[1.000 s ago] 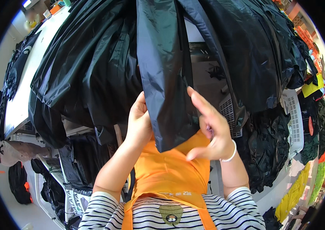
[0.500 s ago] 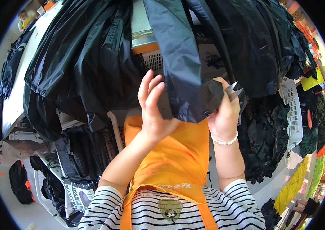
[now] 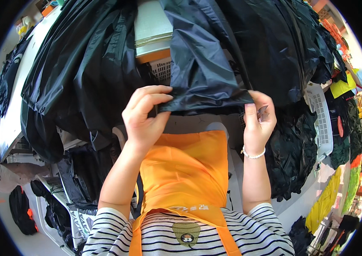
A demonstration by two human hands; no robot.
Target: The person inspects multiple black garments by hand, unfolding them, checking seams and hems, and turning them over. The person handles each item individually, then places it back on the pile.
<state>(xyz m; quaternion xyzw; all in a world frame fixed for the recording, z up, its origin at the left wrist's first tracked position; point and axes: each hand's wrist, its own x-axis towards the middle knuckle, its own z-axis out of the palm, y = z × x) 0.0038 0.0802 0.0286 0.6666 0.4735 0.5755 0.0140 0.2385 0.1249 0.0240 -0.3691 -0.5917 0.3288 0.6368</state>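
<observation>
A glossy black nylon garment part [image 3: 202, 72], like a sleeve or trouser leg, hangs down from the table in front of me. Its lower hem is stretched out sideways between my two hands. My left hand [image 3: 144, 113] is closed on the hem's left end, thumb below and fingers above. At the hem's right end, my right hand [image 3: 260, 117] pinches the fabric between thumb and forefinger. A small pair of thread snips [image 3: 263, 112] is tucked in that same hand; only the pointed metal blades show, and its handles are hidden.
Large heaps of black garments drape over the table at left [image 3: 91, 68] and right [image 3: 266, 55]. A stack of pale boards [image 3: 153, 25] lies between them. White plastic baskets stand below and at right [image 3: 321, 123]. Yellow fabric [image 3: 324, 200] lies at the lower right.
My left hand has gone from spread fingers to gripping the hem. Both hands have moved apart, pulling the hem wide. The snips' blades now lie closer against my right palm.
</observation>
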